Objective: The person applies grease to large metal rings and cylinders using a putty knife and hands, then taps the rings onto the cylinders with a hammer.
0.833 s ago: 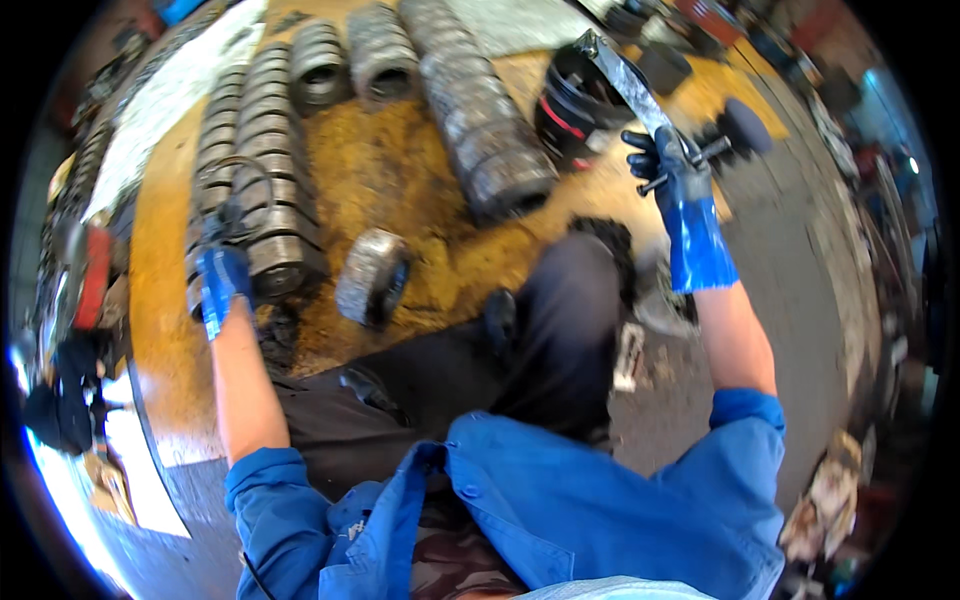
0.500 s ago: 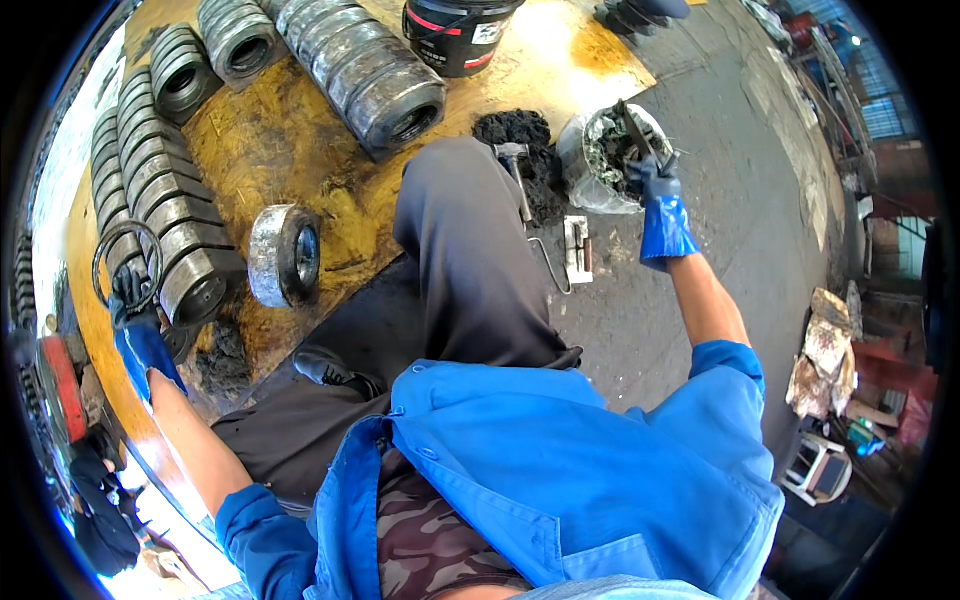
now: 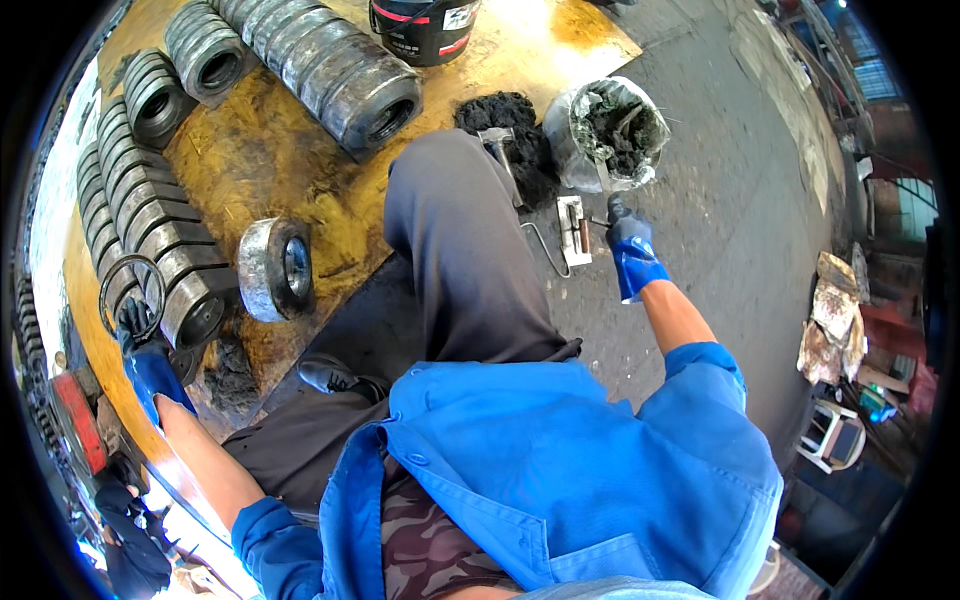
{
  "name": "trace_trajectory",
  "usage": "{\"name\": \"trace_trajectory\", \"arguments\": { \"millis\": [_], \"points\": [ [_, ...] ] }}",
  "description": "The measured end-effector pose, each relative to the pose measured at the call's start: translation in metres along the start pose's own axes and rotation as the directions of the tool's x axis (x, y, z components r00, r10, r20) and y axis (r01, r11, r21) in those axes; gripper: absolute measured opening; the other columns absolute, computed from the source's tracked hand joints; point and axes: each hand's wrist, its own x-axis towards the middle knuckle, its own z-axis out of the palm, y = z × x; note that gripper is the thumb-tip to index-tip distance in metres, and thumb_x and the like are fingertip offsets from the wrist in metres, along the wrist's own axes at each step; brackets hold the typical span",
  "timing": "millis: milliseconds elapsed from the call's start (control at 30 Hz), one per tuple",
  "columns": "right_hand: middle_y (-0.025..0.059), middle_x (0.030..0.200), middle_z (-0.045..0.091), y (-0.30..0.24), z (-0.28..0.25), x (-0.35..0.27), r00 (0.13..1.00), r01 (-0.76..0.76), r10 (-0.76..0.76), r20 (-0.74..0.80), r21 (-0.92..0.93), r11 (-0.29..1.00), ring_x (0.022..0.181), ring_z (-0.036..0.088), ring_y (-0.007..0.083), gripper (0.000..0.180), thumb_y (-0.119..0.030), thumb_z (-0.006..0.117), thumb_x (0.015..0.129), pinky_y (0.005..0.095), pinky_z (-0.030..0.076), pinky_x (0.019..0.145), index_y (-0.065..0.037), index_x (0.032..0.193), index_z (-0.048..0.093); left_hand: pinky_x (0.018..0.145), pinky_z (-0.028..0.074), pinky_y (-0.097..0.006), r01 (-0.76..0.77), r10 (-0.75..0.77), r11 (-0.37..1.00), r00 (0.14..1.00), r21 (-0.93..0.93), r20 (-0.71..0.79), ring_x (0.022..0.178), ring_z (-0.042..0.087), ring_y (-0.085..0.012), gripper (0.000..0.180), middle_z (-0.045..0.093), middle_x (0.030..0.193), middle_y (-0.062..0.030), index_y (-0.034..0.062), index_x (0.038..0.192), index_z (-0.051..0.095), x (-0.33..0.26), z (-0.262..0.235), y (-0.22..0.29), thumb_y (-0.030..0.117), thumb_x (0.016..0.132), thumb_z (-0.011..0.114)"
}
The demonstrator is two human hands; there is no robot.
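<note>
In my gloved left hand (image 3: 140, 325) is a thin dark metal ring (image 3: 104, 300), held upright beside the rows of metal rings, with the fingers closed on its lower part. My gloved right hand (image 3: 630, 240) is closed on a narrow flat-bladed tool (image 3: 604, 178), its blade pointing up toward the bucket. That translucent, plastic-lined bucket (image 3: 568, 150) holds dark, greasy matter. Close to the right hand lies a small trowel-like plate with a handle (image 3: 572, 232). A hammer (image 3: 503, 160) rests by a heap of black fibrous stuff (image 3: 532, 150).
Several rows of thick metal rings (image 3: 310, 70) lie on the stained yellow board (image 3: 225, 150), with a single ring (image 3: 262, 270) apart from them. A black bucket (image 3: 425, 35) stands at the far side. A bent metal rod (image 3: 545, 250) lies on the grey floor (image 3: 720, 200).
My right hand has come back out of the lined bucket toward me, bringing the flat-bladed tool along. My left hand still holds the ring in nearly the same place. The view has shifted slightly.
</note>
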Motion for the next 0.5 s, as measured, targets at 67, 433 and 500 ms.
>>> {"name": "trace_trajectory", "arguments": {
  "millis": [67,433,500],
  "points": [
    [0.0213,0.096,0.066,0.0,-0.011,-0.013,0.998,0.066,-0.066,0.012,-0.029,0.997,0.086,0.064,0.0404,0.042,-0.007,0.043,0.087,0.0504,0.051,0.071,-0.011,0.128,0.046,0.091,0.047,-0.044,0.006,-0.006,1.0,1.0,-0.003,0.001,0.109,0.059,-0.0292,0.031,0.062,0.117,-0.0174,0.0068,0.119,0.059,-0.001,0.0,-0.002,0.019,0.093,0.048],
    [0.0162,0.086,0.067,0.076,0.014,-0.039,0.99,0.01,0.096,-0.105,0.726,0.687,0.072,0.065,0.0237,0.031,-0.023,0.051,0.093,0.0339,0.049,0.057,-0.002,0.115,0.058,0.091,0.046,-0.047,0.034,-0.032,0.998,0.999,-0.05,0.032,0.111,0.058,-0.0308,0.03,0.062,0.119,-0.017,0.0076,0.117,0.059,0.002,0.003,-0.01,0.022,0.094,0.048],
    [0.0156,0.091,0.068,0.089,0.025,-0.025,0.972,-0.063,0.229,0.053,0.997,0.037,0.067,0.062,0.017,0.041,-0.031,0.053,0.093,0.0272,0.048,0.053,0.002,0.117,0.056,0.092,0.046,-0.047,0.042,-0.04,0.997,0.999,-0.063,0.036,0.111,0.058,-0.031,0.03,0.062,0.119,-0.017,0.0078,0.116,0.059,0.001,0.004,-0.013,0.023,0.094,0.047]
  ]
}}
